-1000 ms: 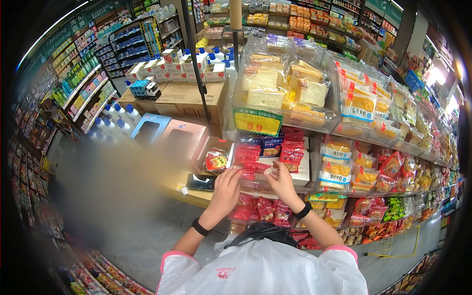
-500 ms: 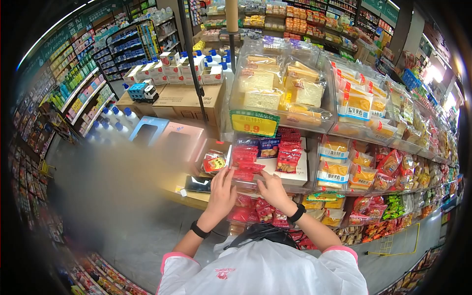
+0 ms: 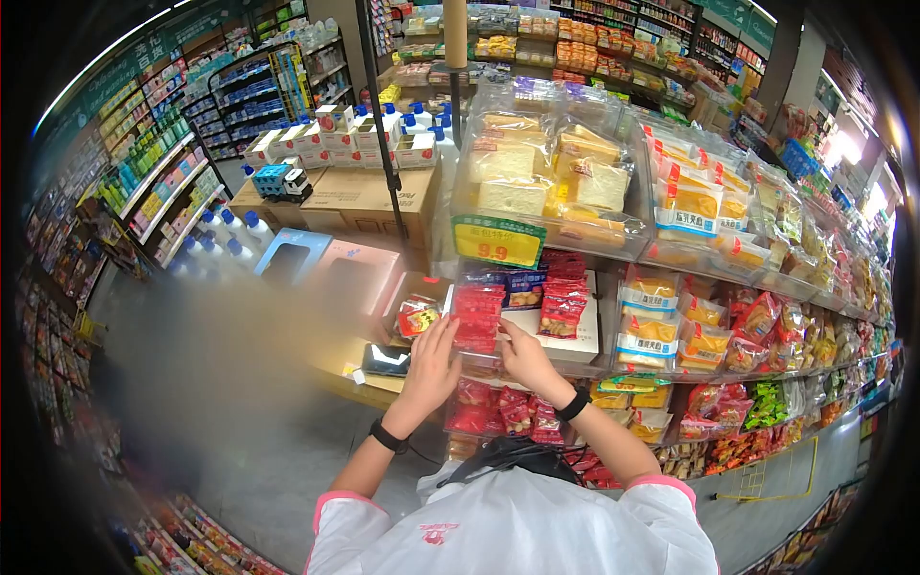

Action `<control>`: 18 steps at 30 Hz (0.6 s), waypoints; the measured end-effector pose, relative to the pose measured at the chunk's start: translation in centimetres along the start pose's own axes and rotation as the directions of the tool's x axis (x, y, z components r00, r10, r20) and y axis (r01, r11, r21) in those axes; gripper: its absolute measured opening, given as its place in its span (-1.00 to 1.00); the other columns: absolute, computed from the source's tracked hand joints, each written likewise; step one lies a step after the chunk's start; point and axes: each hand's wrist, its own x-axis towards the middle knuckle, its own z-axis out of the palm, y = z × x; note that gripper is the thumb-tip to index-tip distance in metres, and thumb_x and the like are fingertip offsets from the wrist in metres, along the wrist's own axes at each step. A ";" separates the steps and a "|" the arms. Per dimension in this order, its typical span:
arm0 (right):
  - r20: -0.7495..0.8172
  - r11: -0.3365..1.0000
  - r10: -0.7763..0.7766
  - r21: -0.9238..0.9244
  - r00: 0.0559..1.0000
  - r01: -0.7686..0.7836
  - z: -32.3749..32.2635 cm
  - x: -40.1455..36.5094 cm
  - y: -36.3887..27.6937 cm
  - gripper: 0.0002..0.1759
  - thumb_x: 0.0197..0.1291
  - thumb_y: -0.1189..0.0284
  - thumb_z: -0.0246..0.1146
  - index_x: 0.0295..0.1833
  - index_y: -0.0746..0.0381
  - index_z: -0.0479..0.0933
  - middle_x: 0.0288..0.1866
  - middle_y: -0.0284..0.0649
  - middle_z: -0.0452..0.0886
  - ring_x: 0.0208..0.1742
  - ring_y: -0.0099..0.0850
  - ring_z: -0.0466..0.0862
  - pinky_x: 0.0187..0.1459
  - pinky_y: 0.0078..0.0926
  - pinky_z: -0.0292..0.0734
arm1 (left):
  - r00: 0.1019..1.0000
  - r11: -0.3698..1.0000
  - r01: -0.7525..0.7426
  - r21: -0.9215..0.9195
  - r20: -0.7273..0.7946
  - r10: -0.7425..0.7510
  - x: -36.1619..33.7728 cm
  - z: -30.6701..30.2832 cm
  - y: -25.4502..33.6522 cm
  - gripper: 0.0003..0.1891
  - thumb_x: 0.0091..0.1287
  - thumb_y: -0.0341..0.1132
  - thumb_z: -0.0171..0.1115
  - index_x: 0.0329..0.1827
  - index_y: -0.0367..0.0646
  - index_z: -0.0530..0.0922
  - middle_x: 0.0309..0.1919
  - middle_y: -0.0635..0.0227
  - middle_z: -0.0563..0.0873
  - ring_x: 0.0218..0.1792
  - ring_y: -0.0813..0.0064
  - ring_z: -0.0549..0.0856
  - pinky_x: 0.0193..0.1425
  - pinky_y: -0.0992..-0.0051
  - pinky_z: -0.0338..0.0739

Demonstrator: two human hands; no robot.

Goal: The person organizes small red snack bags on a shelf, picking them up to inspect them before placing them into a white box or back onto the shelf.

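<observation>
A stack of red snack packets (image 3: pixel 477 316) lies at the left front of a clear bin, under the yellow price sign (image 3: pixel 496 241). My left hand (image 3: pixel 433 364) rests at the stack's left edge, fingers stretched out. At the stack's right edge is my right hand (image 3: pixel 527 356), its fingertips near or on the packets. More red packets (image 3: pixel 563 305) lie to the right on a white box (image 3: pixel 582 335), and blue packets (image 3: pixel 523 287) sit behind. A dark phone (image 3: pixel 386 359) lies left of my left hand.
Bagged bread (image 3: pixel 511 172) fills the upper shelf. Packaged buns (image 3: pixel 650 326) stand on the right. An open carton (image 3: pixel 419 299), a pink box (image 3: pixel 356 278) and a vertical pole (image 3: pixel 383 125) are on the left. A blurred area covers the lower left.
The red packets between my hands now lie flatter and more evenly stacked. My right hand has shifted slightly left, and its fingers have turned in toward the stack.
</observation>
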 end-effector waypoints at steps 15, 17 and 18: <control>0.057 1.000 0.000 0.017 0.998 -0.001 -1.6 -0.8 -1.0 -0.53 0.17 0.59 -0.02 0.23 0.44 0.36 0.02 0.26 0.53 0.10 0.11 0.52 0.13 -0.20 0.43 | 1.000 1.000 0.018 0.003 -0.001 -0.018 1.4 0.5 -1.1 -0.40 0.23 -0.34 0.23 0.33 -0.30 0.27 0.30 -0.04 0.36 0.34 -0.02 0.30 0.42 0.16 0.15; -0.063 0.997 -0.067 -0.050 0.996 0.064 -2.6 -2.3 -0.5 -0.60 0.22 0.60 -0.02 0.18 0.39 0.41 0.02 0.15 0.56 0.09 0.03 0.56 0.14 -0.25 0.43 | 0.998 0.997 0.050 -0.059 -0.046 -0.053 0.6 0.1 -1.0 -0.46 0.26 -0.34 0.18 0.30 -0.31 0.30 0.25 -0.05 0.39 0.30 -0.05 0.33 0.40 0.13 0.18; -0.087 0.997 -0.059 -0.046 0.994 0.056 -3.7 -3.3 -1.0 -0.64 0.24 0.58 0.02 0.15 0.37 0.43 0.01 0.08 0.59 0.07 -0.07 0.59 0.12 -0.31 0.46 | 0.992 0.992 0.083 -0.092 -0.085 -0.091 -0.2 -0.1 -0.8 -0.50 0.27 -0.37 0.17 0.26 -0.31 0.33 0.15 -0.04 0.45 0.23 -0.03 0.39 0.34 0.13 0.23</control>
